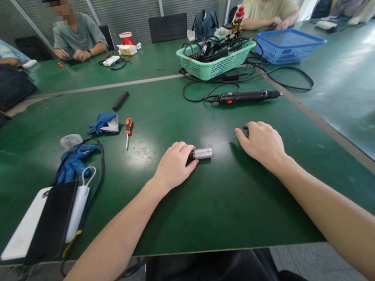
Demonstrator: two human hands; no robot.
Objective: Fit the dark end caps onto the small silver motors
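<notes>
This is a work room, like a repair shop. People (78,36) sit around a big green desk (151,94). On it lie a screwdriver (129,132), blue gloves (101,122), a power tool (248,96) with a long black cord, and a small metal part (201,154). A green basket (217,61) is full of wires (211,49).

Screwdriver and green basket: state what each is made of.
The screwdriver has a glossy, plastic-looking orange and black handle and a steel-looking shaft with a metallic glint. The green basket looks like moulded plastic, from its even lattice walls.
</notes>
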